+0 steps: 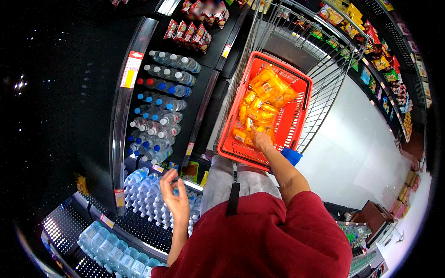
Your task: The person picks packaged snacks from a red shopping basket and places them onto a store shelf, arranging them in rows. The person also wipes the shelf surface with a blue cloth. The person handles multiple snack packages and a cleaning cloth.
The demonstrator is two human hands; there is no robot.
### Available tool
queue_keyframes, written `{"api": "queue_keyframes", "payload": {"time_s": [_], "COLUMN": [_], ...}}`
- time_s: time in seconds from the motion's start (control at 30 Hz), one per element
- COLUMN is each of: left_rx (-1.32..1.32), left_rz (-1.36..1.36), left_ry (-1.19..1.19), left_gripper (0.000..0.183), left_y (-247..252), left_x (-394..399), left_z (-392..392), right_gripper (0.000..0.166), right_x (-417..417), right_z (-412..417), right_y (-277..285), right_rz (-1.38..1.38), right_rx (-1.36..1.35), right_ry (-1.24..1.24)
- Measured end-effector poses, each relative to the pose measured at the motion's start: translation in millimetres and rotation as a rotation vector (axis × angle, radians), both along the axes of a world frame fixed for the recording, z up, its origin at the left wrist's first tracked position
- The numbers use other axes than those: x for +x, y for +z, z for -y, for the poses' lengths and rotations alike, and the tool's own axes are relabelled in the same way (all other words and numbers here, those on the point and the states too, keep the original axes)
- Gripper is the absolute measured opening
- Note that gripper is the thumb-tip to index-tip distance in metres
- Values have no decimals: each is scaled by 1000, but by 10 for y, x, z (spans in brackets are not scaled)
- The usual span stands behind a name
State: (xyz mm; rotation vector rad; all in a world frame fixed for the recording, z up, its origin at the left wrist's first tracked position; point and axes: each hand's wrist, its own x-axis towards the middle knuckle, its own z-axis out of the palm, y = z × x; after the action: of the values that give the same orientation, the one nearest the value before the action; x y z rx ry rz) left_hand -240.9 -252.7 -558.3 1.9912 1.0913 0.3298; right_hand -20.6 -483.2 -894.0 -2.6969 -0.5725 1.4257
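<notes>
My right hand (262,139) reaches into a red plastic shopping basket (291,120), its index finger extended onto small orange packets (255,113). Whether it grips one of them is hidden. A larger orange bag (273,87) lies at the basket's far end. The basket rests on a wire shopping cart (321,100) right in front of my legs. My left hand (175,196) is raised beside the shelf, fingers apart and curled, holding nothing. Behind it stand white-capped water bottles (146,198) in packed rows.
On the left shelf, several rows of bottles (167,104) stand below red snack bags (189,34). Packs of large water bottles (114,252) sit at lower left. Snack shelves (382,66) curve along the right, past the pale tiled floor (358,139). Blue material (292,156) touches the basket's near corner.
</notes>
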Motion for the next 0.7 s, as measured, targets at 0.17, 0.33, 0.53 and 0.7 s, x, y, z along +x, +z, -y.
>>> {"api": "queue_keyframes", "payload": {"time_s": [0.17, 0.33, 0.53, 0.7], "left_rx": [-85, -129, -167, -289], "left_rz": [7, 54, 138, 206], "left_ry": [50, 12, -16, -54], "left_gripper": [28, 27, 25, 26], "left_y": [-58, -114, -94, -152], "left_x": [-38, 46, 37, 10], "left_z": [89, 54, -17, -39], "right_gripper": [55, 38, 26, 30], "right_x": [-36, -80, -106, -43], "right_z": [189, 353, 559, 387], "right_y": [-280, 311, 646, 1574], "right_rz": [19, 132, -41, -417], "right_rx": [111, 314, 602, 950], "right_ry": [-127, -374, -837, -1042]}}
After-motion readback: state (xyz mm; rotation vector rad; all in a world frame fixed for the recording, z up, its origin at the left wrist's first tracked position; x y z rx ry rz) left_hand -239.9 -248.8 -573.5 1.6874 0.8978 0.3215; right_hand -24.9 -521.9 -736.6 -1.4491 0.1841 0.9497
